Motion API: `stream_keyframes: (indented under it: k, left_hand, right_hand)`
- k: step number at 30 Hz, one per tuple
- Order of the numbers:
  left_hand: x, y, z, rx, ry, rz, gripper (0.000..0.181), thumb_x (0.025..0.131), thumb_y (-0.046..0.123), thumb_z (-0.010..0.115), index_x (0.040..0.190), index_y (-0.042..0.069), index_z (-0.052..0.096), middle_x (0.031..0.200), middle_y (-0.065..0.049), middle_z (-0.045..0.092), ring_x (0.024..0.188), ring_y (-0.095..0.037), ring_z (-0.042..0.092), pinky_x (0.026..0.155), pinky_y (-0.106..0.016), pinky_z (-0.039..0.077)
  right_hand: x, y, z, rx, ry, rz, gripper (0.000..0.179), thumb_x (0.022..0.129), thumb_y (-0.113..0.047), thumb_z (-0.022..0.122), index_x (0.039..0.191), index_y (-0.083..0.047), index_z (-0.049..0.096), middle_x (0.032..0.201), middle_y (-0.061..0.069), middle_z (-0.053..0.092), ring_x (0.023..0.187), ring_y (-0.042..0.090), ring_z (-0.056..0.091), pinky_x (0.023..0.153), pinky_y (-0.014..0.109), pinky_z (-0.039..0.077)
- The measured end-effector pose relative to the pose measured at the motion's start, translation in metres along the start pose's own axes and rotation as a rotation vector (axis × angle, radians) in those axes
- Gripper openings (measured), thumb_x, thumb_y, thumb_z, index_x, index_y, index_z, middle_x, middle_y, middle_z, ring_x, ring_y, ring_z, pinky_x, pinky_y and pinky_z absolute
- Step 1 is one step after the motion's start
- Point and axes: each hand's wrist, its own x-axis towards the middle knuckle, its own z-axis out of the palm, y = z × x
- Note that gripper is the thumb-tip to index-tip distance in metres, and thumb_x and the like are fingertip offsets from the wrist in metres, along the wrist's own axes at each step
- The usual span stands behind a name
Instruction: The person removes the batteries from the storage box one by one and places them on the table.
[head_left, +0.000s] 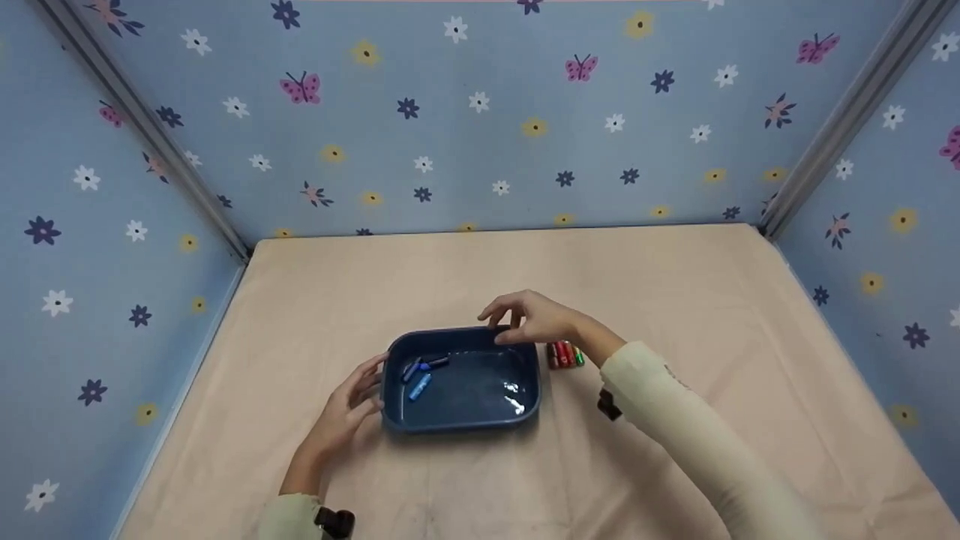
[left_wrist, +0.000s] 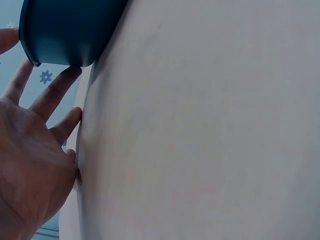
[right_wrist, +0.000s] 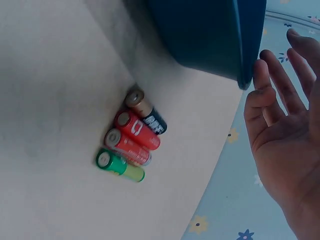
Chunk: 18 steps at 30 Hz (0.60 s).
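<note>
A dark blue rectangular plastic basin (head_left: 465,429) stands on the table, with several blue batteries (head_left: 420,387) lying at its left inside. Against the basin's left side my left hand (head_left: 348,405) rests with spread fingers; the left wrist view shows fingertips (left_wrist: 74,71) touching its outer wall. My right hand (head_left: 536,319) is over the back right corner, fingers loosely bent, nothing held. In the right wrist view, its fingers are close by the basin's rim (right_wrist: 244,82); contact is unclear. Several batteries, including a red battery (right_wrist: 137,131) and a green battery (right_wrist: 120,166), lie side by side right of the basin.
A beige cloth (head_left: 337,285) with light creases covers the table. Blue flowered panels (head_left: 465,142) stand behind it and on both sides, joined by grey posts (head_left: 840,112) at the back corners.
</note>
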Motion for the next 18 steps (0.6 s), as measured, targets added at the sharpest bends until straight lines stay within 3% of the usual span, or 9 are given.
stream_keyframes:
  k: [3,8,14,18]
  left_hand:
    - [0.002,0.0,-0.001,-0.024,-0.006,-0.008,0.073,0.105,-0.003,0.061,0.174,0.014,0.043,0.182,-0.019,0.042,0.164,-0.046,0.049,0.13,-0.059,0.048]
    - [0.002,-0.002,-0.004,-0.053,-0.018,-0.017,0.073,0.105,-0.001,0.063,0.173,0.014,0.044,0.181,-0.019,0.043,0.164,-0.047,0.049,0.122,-0.038,0.056]
    - [0.001,-0.003,-0.005,-0.07,-0.042,-0.001,0.073,0.105,-0.001,0.061,0.174,0.011,0.041,0.183,-0.024,0.037,0.164,-0.052,0.046,0.115,-0.04,0.061]
    - [0.001,-0.003,-0.005,-0.073,-0.043,-0.002,0.072,0.106,0.001,0.062,0.174,0.011,0.041,0.183,-0.024,0.036,0.164,-0.052,0.046,0.114,-0.033,0.059]
  right_hand:
    - [0.006,-0.005,0.003,-0.01,-0.018,-0.008,0.047,0.101,-0.012,0.079,0.148,-0.008,0.072,0.141,0.017,0.078,0.11,0.036,0.072,0.096,0.032,0.059]
    - [0.016,-0.012,0.011,-0.02,-0.044,-0.033,0.046,0.101,-0.012,0.08,0.146,-0.009,0.074,0.139,0.017,0.079,0.103,0.027,0.072,0.093,0.031,0.06]
    - [0.026,-0.022,0.019,-0.044,-0.089,-0.042,0.048,0.1,-0.011,0.081,0.147,-0.008,0.073,0.139,0.018,0.078,0.094,0.019,0.071,0.086,0.025,0.058]
    - [0.033,-0.026,0.023,-0.064,-0.117,-0.045,0.047,0.099,-0.008,0.08,0.146,-0.005,0.073,0.139,0.021,0.078,0.093,0.016,0.069,0.084,0.022,0.055]
